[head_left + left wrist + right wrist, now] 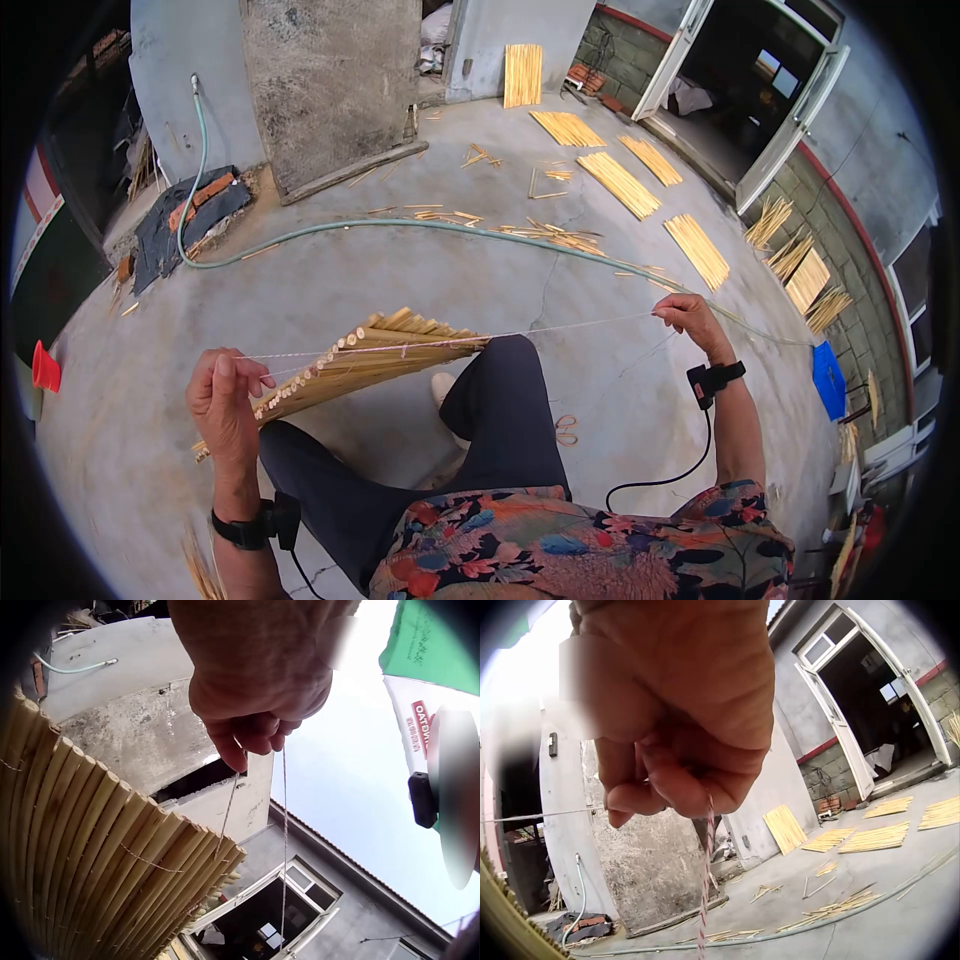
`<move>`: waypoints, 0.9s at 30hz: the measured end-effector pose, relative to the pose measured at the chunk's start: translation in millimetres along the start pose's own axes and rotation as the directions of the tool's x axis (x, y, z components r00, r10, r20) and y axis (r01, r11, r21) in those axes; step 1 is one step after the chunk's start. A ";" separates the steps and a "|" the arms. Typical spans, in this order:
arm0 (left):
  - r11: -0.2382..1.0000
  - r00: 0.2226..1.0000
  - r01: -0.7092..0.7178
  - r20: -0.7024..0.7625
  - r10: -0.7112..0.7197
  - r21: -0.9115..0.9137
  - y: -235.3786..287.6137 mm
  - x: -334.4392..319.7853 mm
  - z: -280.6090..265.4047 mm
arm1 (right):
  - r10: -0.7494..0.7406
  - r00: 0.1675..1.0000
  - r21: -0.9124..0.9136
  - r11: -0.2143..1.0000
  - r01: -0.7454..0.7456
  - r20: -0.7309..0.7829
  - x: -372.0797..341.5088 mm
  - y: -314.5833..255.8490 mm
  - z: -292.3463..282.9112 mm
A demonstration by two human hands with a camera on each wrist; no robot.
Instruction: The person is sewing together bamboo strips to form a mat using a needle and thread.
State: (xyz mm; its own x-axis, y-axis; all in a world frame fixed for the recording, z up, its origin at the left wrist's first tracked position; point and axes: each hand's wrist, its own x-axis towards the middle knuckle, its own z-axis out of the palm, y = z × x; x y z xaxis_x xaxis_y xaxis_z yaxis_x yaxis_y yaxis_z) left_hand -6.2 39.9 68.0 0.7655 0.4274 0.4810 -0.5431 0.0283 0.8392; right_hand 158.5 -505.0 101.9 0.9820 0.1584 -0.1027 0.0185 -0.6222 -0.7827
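A mat of tied reed sticks (350, 372) slants across the person's knees; its cut ends show at the left edge in the left wrist view (112, 847). The left hand (226, 400) is raised beside the mat's left end, fingers curled round a thin string (284, 847). Held out to the right, the right hand (690, 322) pinches the string (590, 324), which runs nearly straight over the mat between both hands. From the right hand (682, 735) a red-and-white length of string (705, 892) hangs down.
Scissors (567, 430) lie on the floor right of the knees. A green hose (400, 224) crosses the floor ahead, with loose sticks (550, 236) along it. Several finished-looking stick panels (618, 185) lie farther off, near an open door. A red object (45, 367) stands left, a blue one (828, 380) right.
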 end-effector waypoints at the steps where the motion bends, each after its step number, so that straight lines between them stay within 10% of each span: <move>1: 1.000 1.000 0.005 0.005 -0.005 -0.003 -0.9 2.4 -4.6 | 0.007 1.000 0.000 1.000 -0.007 -0.004 -1.1 14.4 -8.3; 12: 0.917 0.933 -0.045 -0.346 -0.103 -0.395 -2.2 32.1 -56.3 | 0.042 0.961 -0.099 0.992 -0.072 -0.273 -28.6 124.4 -46.8; 15: 0.895 0.974 -0.043 -0.217 -0.061 -0.444 -4.8 33.8 -74.3 | -0.033 0.887 -0.191 0.980 -0.062 -0.461 -34.3 154.9 -55.0; 17: 0.902 0.992 -0.049 -0.129 -0.008 -0.430 1.3 28.0 -64.9 | 0.139 0.749 0.225 0.974 0.013 -0.647 -28.9 133.8 -48.6; 21: 0.895 0.999 0.037 0.035 -0.023 -0.444 14.1 17.8 -58.7 | -0.012 0.869 0.210 0.969 0.132 -0.494 -26.4 43.7 -5.4; 22: 0.980 0.993 0.112 0.049 -0.106 -0.165 25.9 9.8 -50.3 | -0.195 0.896 0.147 0.951 0.273 -0.400 -26.2 21.9 10.0; 23: 0.976 0.983 0.177 0.033 -0.182 0.129 33.0 2.7 -41.1 | -0.374 0.882 0.097 0.904 0.416 -0.287 -26.1 -0.6 27.2; 25: 0.991 0.965 0.135 0.225 -0.132 0.002 41.1 -3.0 -12.9 | -0.625 0.781 -0.147 0.772 0.619 0.004 -37.7 -54.9 54.8; 27: 0.923 0.955 0.032 0.261 -0.141 0.382 53.2 -13.0 11.4 | -0.720 0.673 -0.059 0.674 0.736 0.171 -46.0 -91.0 87.6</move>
State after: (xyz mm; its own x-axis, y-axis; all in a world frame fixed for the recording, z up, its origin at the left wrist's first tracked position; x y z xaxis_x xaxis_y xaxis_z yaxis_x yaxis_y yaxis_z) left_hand -41.1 25.5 109.3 0.8978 0.1680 0.4071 -0.3452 -0.3058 0.8873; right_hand 95.2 -388.5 124.1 0.6155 0.6854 0.3891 0.7462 -0.3481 -0.5674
